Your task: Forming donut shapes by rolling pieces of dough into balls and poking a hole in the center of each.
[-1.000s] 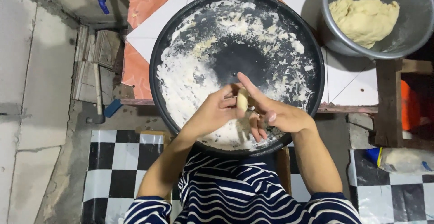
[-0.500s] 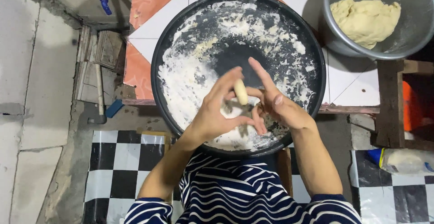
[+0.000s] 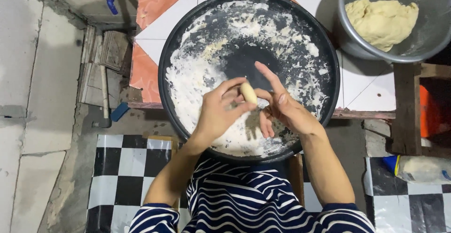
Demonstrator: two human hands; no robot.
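Still pinching the small dough piece (image 3: 248, 92) between left hand (image 3: 218, 113) and right hand (image 3: 282, 106), now lower and flatter than before, above the floured black pan (image 3: 183, 54), mid-pan bare, metal bowl (image 3: 350, 47) well apart at right.

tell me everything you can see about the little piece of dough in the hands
The dough piece is small, pale yellow, smooth and oval, looking soft. It stands roughly on end between the left hand and right hand, pinched by their fingers, with its top showing and its lower end hidden. It is held above the floured black pan, not touching it.
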